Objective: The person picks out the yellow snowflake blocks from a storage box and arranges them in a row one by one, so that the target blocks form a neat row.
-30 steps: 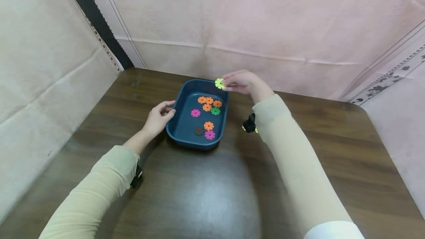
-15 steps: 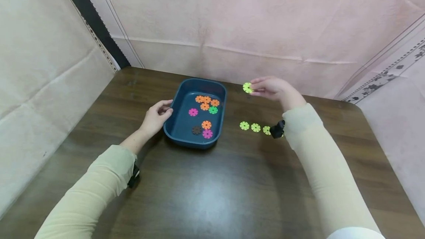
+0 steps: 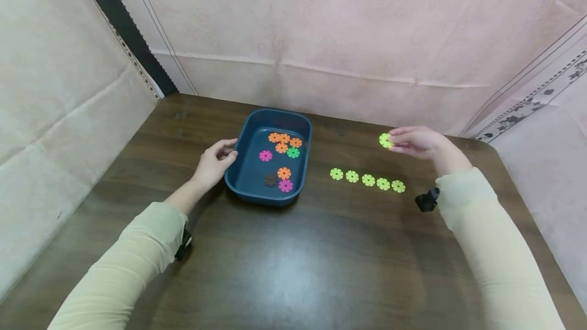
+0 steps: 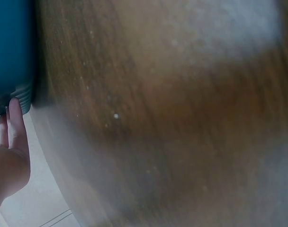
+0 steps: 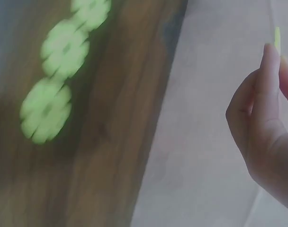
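In the head view my right hand (image 3: 417,142) pinches a yellow-green notched plastic disc (image 3: 385,140), raised at the right over the back of the table. The right wrist view shows this disc (image 5: 277,39) edge-on between thumb and fingers. Below the hand, several matching yellow-green discs (image 3: 368,180) lie in a row. My left hand (image 3: 214,163) holds the left side of a dark blue tray (image 3: 234,172), thumb and fingers at its rim. Inside the tray are several orange discs (image 3: 284,173), a green one (image 3: 293,153), two pink ones (image 3: 265,156) and a dark brown one (image 3: 271,181).
The brown wooden table (image 3: 257,258) carries the tray left of the disc row. A pale cloth (image 3: 348,39) hangs along the table's back edge, with more cloth at both sides. Black wrist cameras (image 3: 427,200) sit on both forearms.
My right hand has carried the yellow-green disc from over the tray's far right corner to the right, uncovering the row on the table. The left hand stays at the tray.
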The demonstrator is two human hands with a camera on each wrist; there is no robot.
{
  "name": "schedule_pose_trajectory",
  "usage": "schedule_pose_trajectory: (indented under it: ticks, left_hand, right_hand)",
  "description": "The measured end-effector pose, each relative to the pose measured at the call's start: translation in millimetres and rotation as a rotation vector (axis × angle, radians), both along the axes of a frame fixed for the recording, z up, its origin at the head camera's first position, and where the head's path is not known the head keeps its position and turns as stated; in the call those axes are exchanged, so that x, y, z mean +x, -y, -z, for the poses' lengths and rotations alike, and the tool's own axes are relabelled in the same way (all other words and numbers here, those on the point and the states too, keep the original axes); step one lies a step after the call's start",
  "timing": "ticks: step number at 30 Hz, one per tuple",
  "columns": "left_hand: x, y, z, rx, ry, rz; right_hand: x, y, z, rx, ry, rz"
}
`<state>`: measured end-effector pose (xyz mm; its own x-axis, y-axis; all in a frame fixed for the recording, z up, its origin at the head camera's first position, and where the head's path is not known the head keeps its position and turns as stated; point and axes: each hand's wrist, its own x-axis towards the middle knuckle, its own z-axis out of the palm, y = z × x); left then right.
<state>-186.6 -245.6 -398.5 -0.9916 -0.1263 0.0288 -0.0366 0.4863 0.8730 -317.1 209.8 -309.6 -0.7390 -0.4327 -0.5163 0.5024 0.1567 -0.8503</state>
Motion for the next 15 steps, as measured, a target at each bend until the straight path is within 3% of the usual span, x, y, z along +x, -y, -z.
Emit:
schedule_pose_trajectory:
  ticks: [8, 15]
  left_hand:
    - [-1.4, 0.6, 2.9, 0.006, -0.012, 0.01]
    - [-1.8, 2.6, 2.8, -0.008, -0.016, 0.013]
  right_hand:
    - [9.3, -59, 27.4, 0.0, 0.053, 0.047]
    - [15.8, -89, 46.8, 0.001, 0.117, 0.066]
